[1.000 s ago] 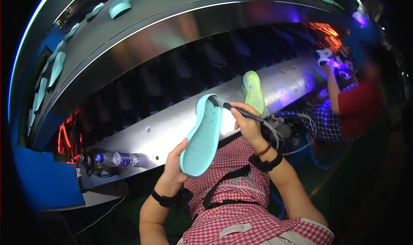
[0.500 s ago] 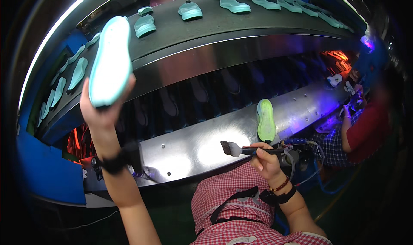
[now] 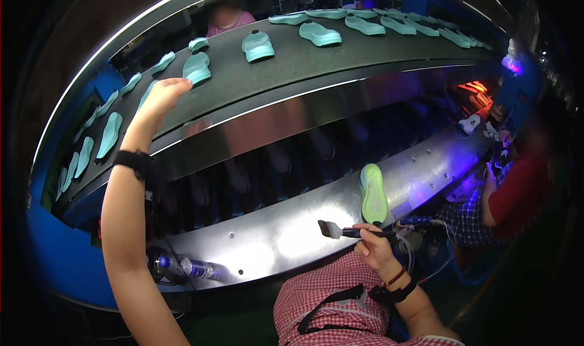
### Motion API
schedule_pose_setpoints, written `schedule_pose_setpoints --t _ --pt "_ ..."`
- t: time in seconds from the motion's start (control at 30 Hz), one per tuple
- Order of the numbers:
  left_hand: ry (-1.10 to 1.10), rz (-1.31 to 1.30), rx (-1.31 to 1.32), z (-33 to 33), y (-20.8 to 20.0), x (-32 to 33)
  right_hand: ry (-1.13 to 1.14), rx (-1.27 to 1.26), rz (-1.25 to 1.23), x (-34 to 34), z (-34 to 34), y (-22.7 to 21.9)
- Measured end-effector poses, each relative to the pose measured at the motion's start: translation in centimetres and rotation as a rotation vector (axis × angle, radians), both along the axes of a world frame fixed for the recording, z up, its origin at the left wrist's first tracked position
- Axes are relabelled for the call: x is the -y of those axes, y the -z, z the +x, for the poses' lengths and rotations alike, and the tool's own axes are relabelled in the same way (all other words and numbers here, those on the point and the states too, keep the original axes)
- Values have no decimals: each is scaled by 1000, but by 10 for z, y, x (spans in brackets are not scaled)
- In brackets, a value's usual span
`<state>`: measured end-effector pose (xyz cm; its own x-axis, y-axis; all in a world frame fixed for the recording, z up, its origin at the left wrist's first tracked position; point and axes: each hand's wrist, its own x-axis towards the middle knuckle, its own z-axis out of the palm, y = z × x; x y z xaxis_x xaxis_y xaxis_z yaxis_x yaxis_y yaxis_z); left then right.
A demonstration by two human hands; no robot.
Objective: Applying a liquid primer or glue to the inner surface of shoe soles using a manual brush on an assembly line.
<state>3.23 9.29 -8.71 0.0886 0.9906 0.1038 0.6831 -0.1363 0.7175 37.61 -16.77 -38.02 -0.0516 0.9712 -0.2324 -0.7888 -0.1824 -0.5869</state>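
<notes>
My left hand reaches over the conveyor belt with its fingers stretched out. Its fingertips are at the lower left edge of a pale turquoise shoe sole; whether they touch it I cannot tell. Partly hidden behind this hand lies another turquoise sole. My right hand grips the dark handle of a flat brush, its bristles pointing left above the metal ledge. Just beyond the brush, a yellow-green sole rests lengthwise on the ledge.
Several turquoise soles line the dark conveyor belt. Below it runs a shiny metal ledge with plastic bottles at its left end. Orange heaters glow at right, near a co-worker in a red sleeve. Another person is across the belt.
The turquoise sole raised in my left hand is no longer held up; that hand is now over the belt. My right hand still holds the brush. The view has tilted upward.
</notes>
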Motion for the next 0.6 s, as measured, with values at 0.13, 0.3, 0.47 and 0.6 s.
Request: schedule_pose_setpoints --t 0.13,0.3,0.47,0.6 --pt "-83 80 -371 6 -4 -32 -13 -44 6 0 -4 7" --pt "-112 47 -740 6 0 -64 33 -122 -5 1 13 30" --pt "-121 20 -831 16 3 -71 72 -98 -61 -5 24 31" --pt "-152 -117 -820 26 0 -71 77 -98 -90 -7 27 38"
